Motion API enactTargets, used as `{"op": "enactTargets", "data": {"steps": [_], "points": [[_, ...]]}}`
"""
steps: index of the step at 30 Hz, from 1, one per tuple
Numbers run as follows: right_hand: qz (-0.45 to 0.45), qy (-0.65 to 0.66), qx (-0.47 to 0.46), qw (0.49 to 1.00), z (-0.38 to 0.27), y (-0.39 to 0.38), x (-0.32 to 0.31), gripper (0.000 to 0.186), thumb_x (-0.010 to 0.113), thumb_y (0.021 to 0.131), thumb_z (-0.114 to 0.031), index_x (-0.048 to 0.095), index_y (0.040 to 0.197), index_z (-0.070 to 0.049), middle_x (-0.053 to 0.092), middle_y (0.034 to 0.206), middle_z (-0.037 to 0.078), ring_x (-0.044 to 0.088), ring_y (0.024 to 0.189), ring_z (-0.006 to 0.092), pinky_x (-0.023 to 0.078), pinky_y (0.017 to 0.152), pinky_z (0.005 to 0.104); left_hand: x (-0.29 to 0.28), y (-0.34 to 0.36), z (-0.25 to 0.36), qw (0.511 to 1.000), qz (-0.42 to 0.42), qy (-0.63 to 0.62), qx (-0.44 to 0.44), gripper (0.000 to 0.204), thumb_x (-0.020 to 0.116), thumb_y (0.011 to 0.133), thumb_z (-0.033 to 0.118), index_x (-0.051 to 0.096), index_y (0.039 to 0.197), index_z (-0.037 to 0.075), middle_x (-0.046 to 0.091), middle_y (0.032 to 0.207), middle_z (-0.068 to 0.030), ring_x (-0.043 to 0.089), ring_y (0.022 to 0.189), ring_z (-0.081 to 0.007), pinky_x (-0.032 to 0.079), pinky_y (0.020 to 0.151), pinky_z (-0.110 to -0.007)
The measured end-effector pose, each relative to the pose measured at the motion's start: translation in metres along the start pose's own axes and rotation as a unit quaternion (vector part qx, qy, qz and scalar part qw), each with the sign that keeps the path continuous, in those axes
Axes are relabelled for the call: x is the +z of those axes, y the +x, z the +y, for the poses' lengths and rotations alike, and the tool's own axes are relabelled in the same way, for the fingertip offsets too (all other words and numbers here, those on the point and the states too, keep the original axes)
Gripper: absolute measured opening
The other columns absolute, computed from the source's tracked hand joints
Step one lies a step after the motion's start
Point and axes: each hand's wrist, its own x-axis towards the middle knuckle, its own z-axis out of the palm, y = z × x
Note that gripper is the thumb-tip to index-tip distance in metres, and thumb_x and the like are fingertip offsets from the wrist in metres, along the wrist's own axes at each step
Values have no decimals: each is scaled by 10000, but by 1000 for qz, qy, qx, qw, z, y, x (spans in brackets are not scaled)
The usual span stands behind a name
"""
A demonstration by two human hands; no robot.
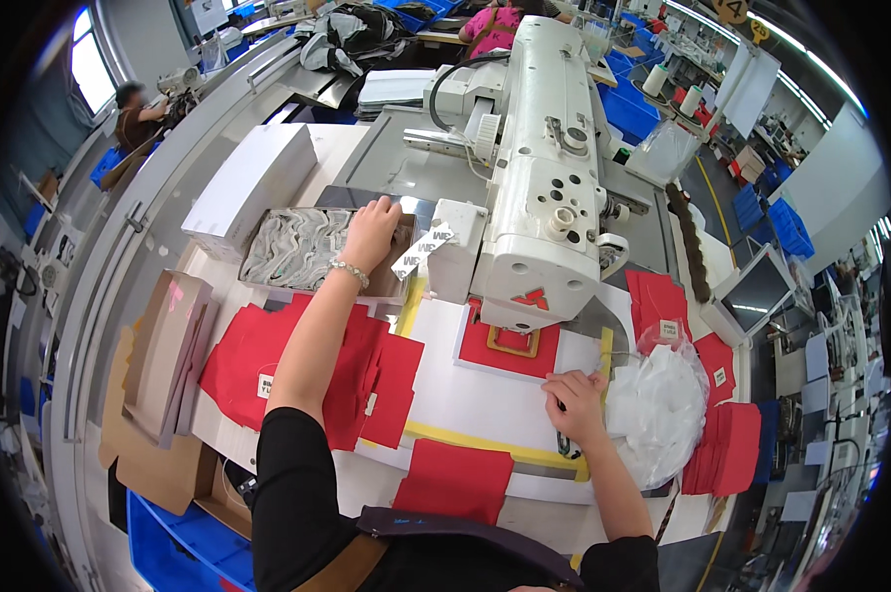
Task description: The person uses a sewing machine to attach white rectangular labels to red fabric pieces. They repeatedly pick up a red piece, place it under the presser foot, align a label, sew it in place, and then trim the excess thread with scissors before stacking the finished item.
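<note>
My left hand [371, 237], with a beaded bracelet at the wrist, is over the right end of an open box [406, 286] packed with folded grey-white pieces [297, 247]. Its fingers curl down and their tips are hidden. My right hand [575, 407] is closed around dark thread snips [564, 444], just in front of the sewing machine. Under the head of the white sewing machine [539, 227], a red fabric piece [485, 355] lies on a white sheet [465, 400], with a yellowish frame [514, 341] pressed on it.
Red fabric pieces [258, 345] lie left of the machine, and another red piece [455, 479] is at the front edge. A clear bag of white material [657, 405] and a red stack [726, 449] stand right. A long white box [253, 183] and a cardboard tray [164, 355] are left.
</note>
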Motion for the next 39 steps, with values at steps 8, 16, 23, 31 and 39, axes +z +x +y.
{"op": "enactTargets", "data": {"steps": [8,16,23,31,39], "points": [[1,7,-3,1000,0,-1,1,175,690,703,-47,643,833,-154,692,949,-31,625,845,149,320,802,394,-50,-8,-1,992,63,-104,-17,122,625,754,16,678,810,110,606,930,-50,594,929,-249,436,793,-380],[4,-3,-8,1000,3,-4,2,193,695,702,-54,636,854,-158,686,960,-30,619,844,145,317,808,389,-137,-77,23,899,-58,-427,-73,227,668,718,-123,650,880,35,585,891,-45,613,804,-167,480,693,-287],[2,5,-8,1000,3,-4,4,193,695,708,-51,635,857,-159,687,971,-32,620,843,144,318,811,386,-120,-124,65,836,-157,-522,54,202,625,755,-135,651,874,26,611,956,-67,625,960,-247,512,869,-337],[-3,7,-5,1000,1,-3,2,187,688,716,-47,642,860,-157,690,978,-28,624,852,148,318,820,385,-106,-122,57,890,-219,-389,86,198,589,731,-129,647,808,44,636,1072,-72,610,1033,-263,504,901,-374],[-3,12,1,1000,0,-2,1,178,686,711,-48,644,850,-151,694,967,-22,626,850,150,314,829,381,-128,-121,71,932,-150,-292,156,331,807,723,171,631,994,103,643,1098,-42,594,1062,-242,433,937,-373]]}}
